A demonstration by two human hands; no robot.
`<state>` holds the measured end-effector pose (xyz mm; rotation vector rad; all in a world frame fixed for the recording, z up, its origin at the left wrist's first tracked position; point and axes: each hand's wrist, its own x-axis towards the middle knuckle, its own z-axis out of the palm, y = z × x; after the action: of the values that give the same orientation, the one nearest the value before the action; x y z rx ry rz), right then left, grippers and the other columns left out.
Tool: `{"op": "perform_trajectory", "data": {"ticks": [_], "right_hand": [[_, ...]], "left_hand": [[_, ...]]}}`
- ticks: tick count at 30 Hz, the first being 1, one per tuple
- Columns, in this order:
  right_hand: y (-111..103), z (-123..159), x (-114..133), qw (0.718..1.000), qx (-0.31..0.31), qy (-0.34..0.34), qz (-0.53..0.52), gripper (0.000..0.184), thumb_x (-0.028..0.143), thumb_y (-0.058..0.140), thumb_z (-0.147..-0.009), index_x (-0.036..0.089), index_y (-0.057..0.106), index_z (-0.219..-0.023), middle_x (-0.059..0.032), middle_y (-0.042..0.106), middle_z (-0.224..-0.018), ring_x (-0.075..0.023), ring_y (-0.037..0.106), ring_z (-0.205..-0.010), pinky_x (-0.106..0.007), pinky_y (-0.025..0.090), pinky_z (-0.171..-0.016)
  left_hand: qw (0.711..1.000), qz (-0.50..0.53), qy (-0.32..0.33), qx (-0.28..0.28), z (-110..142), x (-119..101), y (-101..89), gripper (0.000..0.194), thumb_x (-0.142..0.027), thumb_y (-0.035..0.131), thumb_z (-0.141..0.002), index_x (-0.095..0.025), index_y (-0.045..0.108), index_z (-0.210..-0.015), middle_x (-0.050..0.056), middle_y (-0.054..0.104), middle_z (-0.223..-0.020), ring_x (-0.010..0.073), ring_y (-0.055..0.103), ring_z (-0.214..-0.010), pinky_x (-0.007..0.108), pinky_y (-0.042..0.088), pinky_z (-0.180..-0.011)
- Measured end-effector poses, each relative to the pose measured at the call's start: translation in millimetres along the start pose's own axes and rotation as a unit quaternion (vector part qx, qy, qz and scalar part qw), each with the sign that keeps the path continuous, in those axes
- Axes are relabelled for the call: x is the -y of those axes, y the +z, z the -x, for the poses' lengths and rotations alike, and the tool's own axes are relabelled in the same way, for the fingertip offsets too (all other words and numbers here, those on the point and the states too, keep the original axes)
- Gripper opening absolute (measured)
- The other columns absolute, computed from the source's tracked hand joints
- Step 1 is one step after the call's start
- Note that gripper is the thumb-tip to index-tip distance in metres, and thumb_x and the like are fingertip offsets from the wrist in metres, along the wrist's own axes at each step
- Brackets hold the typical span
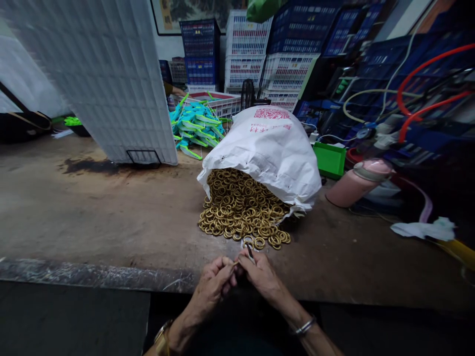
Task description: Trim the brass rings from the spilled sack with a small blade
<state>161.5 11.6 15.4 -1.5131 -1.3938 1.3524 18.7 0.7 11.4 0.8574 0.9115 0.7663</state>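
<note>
Left hand (215, 279): we see thumb and forefinger pinching a small brass-coloured piece (235, 263) by the table's front edge (96, 275).
Right hand (261, 276): we have it closed around a dark slim tool (250, 251), fingertips meeting the left ones at the piece.
Rings (241, 212): a brass-coloured heap spills across the tabletop (92, 212), its nearest rings just beyond our fingers.
Sack (263, 153): white, lying with its mouth towards us, its rim arching over the heap.
Left room: we get a wide stretch of brown wood from the heap to the foot of a pale panel (111, 84).
Right room: narrower, bounded by a pink bottle (359, 183), with a green tray (329, 159) beside the sack.
</note>
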Motion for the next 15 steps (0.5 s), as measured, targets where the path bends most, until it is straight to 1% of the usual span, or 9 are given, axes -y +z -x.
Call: {"op": "perform_trajectory", "data": {"ticks": [2, 4, 6, 8, 11, 15], "right_hand": [[-1, 1, -2, 0.999, -0.023, -0.017, 0.038, 0.023, 0.033, 0.038, -0.077, 0.018, 0.051, -0.065, 0.0018, 0.051, -0.056, -0.0114, 0.046, -0.053, -0.022, 0.035, -0.054], [-1, 3, -6, 0.993, -0.035, -0.045, 0.106, 0.022, 0.030, 0.036, -0.079, 0.018, 0.052, -0.068, 0.0009, 0.052, -0.059, -0.0122, 0.047, -0.056, -0.022, 0.034, -0.055], [0, 6, -9, 0.981, -0.022, -0.071, 0.181, 0.018, 0.024, 0.036, -0.078, 0.019, 0.052, -0.071, 0.0005, 0.054, -0.061, -0.0123, 0.048, -0.058, -0.022, 0.033, -0.056], [1, 9, -10, 0.966, 0.003, -0.084, 0.244, 0.017, 0.015, 0.037, -0.074, 0.019, 0.053, -0.075, 0.0002, 0.056, -0.064, -0.0122, 0.049, -0.059, -0.022, 0.031, -0.056], [1, 13, -8, 0.944, 0.023, -0.084, 0.317, 0.026, 0.008, 0.038, -0.067, 0.019, 0.055, -0.083, -0.0007, 0.060, -0.067, -0.0129, 0.052, -0.061, -0.022, 0.030, -0.057], [2, 15, -4, 0.921, 0.039, -0.081, 0.379, 0.034, 0.006, 0.037, -0.065, 0.019, 0.054, -0.091, -0.0022, 0.063, -0.072, -0.0147, 0.056, -0.065, -0.023, 0.029, -0.057]], "left_hand": [[1.000, 0.013, -0.002, -0.006, 0, 1, 1.1, 0.031, -0.047, 0.055, -0.074, -0.017, 0.048, -0.070, -0.006, 0.044, -0.054, 0.0029, 0.024, -0.038, 0.018, 0.015, -0.036], [1.000, 0.016, 0.000, -0.017, 0, 0, 2.4, 0.031, -0.046, 0.056, -0.074, -0.017, 0.047, -0.069, -0.006, 0.044, -0.054, 0.0029, 0.025, -0.038, 0.018, 0.015, -0.036], [1.000, 0.009, 0.006, -0.029, 0, -2, 3.4, 0.032, -0.047, 0.057, -0.074, -0.017, 0.046, -0.068, -0.006, 0.045, -0.055, 0.0029, 0.027, -0.039, 0.018, 0.017, -0.037], [0.999, -0.002, 0.011, -0.036, 0, -3, 3.9, 0.033, -0.048, 0.056, -0.073, -0.017, 0.046, -0.068, -0.006, 0.046, -0.055, 0.0028, 0.027, -0.039, 0.018, 0.017, -0.038], [0.999, -0.015, 0.016, -0.037, 0, -3, 3.5, 0.034, -0.049, 0.055, -0.074, -0.017, 0.045, -0.067, -0.007, 0.043, -0.053, 0.0029, 0.025, -0.039, 0.019, 0.015, -0.039], [0.998, -0.037, 0.039, -0.027, 1, 1, 1.5, 0.034, -0.048, 0.054, -0.075, -0.017, 0.045, -0.066, -0.006, 0.042, -0.053, 0.0036, 0.027, -0.041, 0.018, 0.018, -0.040]]}}
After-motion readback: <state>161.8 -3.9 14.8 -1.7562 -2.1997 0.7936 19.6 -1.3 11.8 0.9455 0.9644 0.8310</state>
